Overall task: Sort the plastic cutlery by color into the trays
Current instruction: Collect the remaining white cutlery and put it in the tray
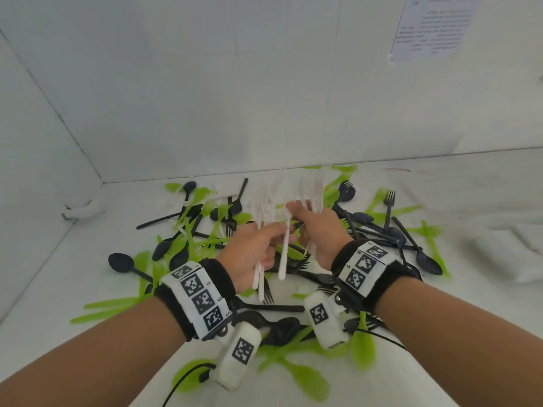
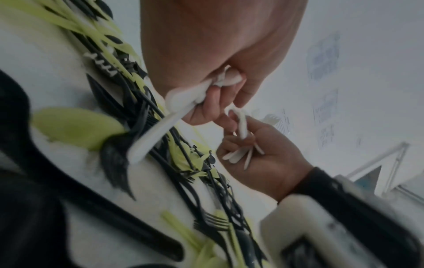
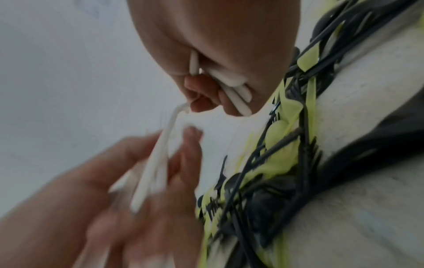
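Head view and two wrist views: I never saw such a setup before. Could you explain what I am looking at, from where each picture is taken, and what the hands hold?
No machine here: a person works with two bare hands. The wide picture comes from a camera on the head, looking down at the left hand and right hand. The two close pictures come from cameras strapped to the wrists, beside the bands with black-and-white squares. On the white table lies a mixed heap of green cutlery and black cutlery: spoons and forks. Each hand grips a bunch of white cutlery.
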Motion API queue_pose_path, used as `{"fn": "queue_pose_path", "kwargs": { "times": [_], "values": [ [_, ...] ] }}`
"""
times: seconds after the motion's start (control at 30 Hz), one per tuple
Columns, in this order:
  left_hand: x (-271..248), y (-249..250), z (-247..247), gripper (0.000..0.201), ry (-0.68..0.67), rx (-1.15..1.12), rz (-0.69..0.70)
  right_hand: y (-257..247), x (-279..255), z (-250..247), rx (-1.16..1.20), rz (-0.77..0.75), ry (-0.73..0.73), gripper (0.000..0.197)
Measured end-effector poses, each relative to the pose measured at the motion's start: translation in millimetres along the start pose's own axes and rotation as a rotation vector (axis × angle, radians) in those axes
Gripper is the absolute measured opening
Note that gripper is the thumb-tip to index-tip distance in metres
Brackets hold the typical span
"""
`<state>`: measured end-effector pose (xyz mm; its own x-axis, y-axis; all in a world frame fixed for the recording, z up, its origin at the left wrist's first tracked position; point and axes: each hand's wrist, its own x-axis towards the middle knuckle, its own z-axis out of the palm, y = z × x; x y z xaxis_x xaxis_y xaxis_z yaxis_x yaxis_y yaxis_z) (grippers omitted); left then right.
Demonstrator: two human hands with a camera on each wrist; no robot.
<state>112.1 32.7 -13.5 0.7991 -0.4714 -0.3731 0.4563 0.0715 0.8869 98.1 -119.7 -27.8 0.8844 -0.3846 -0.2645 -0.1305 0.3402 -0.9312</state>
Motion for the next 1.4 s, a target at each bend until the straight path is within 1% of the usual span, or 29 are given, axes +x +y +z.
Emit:
{"fn": "queue_pose_path", "kwargs": {
  "times": [0.07, 0.1, 0.13, 0.2, 0.27, 0.33, 0.4, 0.47, 0.53, 0.63, 0.7, 0.77, 0.87, 1.0, 1.03, 1.07, 1.17, 1.23, 1.33, 1.4],
  "values": [
    [0, -3, -6, 0.032, 0.038, 0.017, -0.009, -8, 8, -8, 0.067, -0.01, 0.12, 0.014],
    [1, -4, -9, 0.026, 0.051, 0.011, -0.017, -11, 12, -13, 0.114, -0.012, 0.143, 0.013],
    [1, -6, -12, 0.022, 0.055, 0.002, -0.021, -12, 14, -17, 0.146, -0.009, 0.129, 0.011],
    [0, -6, -13, 0.018, 0.025, -0.01, -0.033, -8, 15, -18, 0.12, 0.011, 0.032, 0.01],
    [-2, -4, -9, 0.019, -0.039, -0.014, -0.05, 1, 15, -12, 0.058, 0.037, -0.076, 0.015],
    [-1, -2, -4, 0.023, -0.093, -0.021, -0.069, 7, 17, -5, 0.09, 0.084, -0.161, 0.02],
    [0, 1, -1, 0.024, -0.127, -0.015, -0.08, 8, 19, -4, 0.134, 0.109, -0.199, 0.023],
    [-1, 4, 3, 0.026, -0.128, 0.016, -0.081, 1, 23, -10, 0.118, 0.093, -0.172, 0.018],
    [-4, 5, 7, 0.027, -0.075, 0.081, -0.081, -10, 28, -23, 0.135, 0.067, -0.087, 0.013],
    [-8, -2, 11, 0.02, 0.01, 0.187, -0.06, -27, 39, -47, 0.202, 0.049, 0.118, 0.012],
    [-9, -8, 11, 0.015, 0.086, 0.264, -0.017, -33, 43, -58, 0.198, 0.044, 0.174, 0.012],
    [-6, -12, 8, 0.013, 0.169, 0.292, 0.023, -31, 41, -59, 0.166, 0.053, 0.135, 0.012],
    [-4, -14, 11, 0.02, 0.242, 0.22, 0.058, -18, 32, -48, 0.091, 0.077, 0.015, 0.011],
    [-9, -16, 26, 0.024, 0.213, 0.116, 0.059, 2, 11, -27, -0.071, 0.042, -0.137, 0.012],
    [-9, -18, 29, 0.021, 0.203, 0.097, 0.065, 5, 6, -22, -0.084, 0.041, -0.161, 0.012],
    [-9, -21, 31, 0.016, 0.207, 0.092, 0.077, 6, 3, -18, -0.09, 0.042, -0.174, 0.013],
    [-11, -27, 31, 0.006, 0.299, 0.122, 0.115, 10, -2, -11, -0.094, 0.059, -0.164, 0.013],
    [-11, -29, 27, 0.008, 0.358, 0.118, 0.139, 10, -3, -10, -0.084, 0.08, -0.146, 0.013],
    [-7, -29, 20, 0.016, 0.472, 0.119, 0.19, 9, -8, -10, -0.051, 0.104, -0.169, 0.014],
    [-4, -28, 18, 0.013, 0.5, 0.078, 0.233, 10, -12, -9, -0.03, 0.106, -0.201, 0.015]
  ]
}}
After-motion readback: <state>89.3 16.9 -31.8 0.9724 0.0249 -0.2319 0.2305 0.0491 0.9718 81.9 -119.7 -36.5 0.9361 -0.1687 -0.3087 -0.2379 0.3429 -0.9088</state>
